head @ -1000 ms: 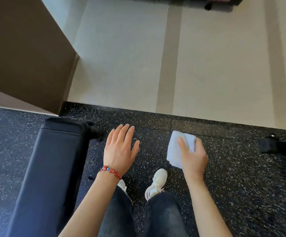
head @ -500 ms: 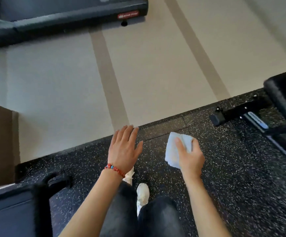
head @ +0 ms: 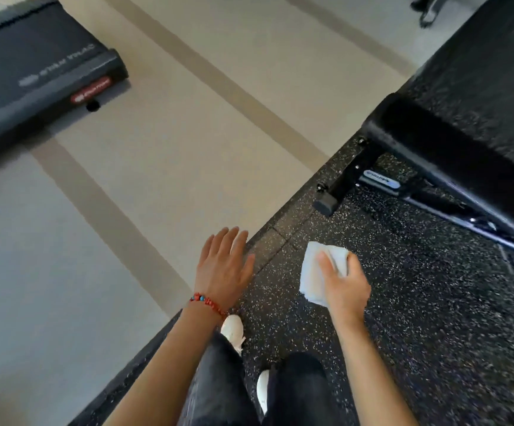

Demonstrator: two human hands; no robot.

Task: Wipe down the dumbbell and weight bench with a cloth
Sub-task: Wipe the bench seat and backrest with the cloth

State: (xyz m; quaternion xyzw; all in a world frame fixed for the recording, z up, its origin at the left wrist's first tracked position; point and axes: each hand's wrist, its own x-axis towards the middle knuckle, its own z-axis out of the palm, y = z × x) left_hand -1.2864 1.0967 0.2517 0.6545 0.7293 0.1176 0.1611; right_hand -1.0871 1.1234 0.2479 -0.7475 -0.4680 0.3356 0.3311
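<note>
A folded white cloth [head: 314, 275] is gripped in my right hand [head: 343, 282], held in the air above the speckled black rubber mat [head: 403, 318]. My left hand [head: 223, 267], with a red bead bracelet at the wrist, is flat and spread with nothing in it. A black padded weight bench [head: 452, 149] on a black metal frame [head: 344, 179] stands at the upper right, well apart from both hands. No dumbbell is in view.
The end of a treadmill [head: 43, 78] sits on the beige floor [head: 157, 179] at the upper left. My legs in dark trousers and white shoes [head: 232, 330] stand at the mat's edge, bottom centre.
The view has swung to the right: the bench at the left has left the frame and the bench at the right has come much closer. Both hands keep their pose, cloth still held.
</note>
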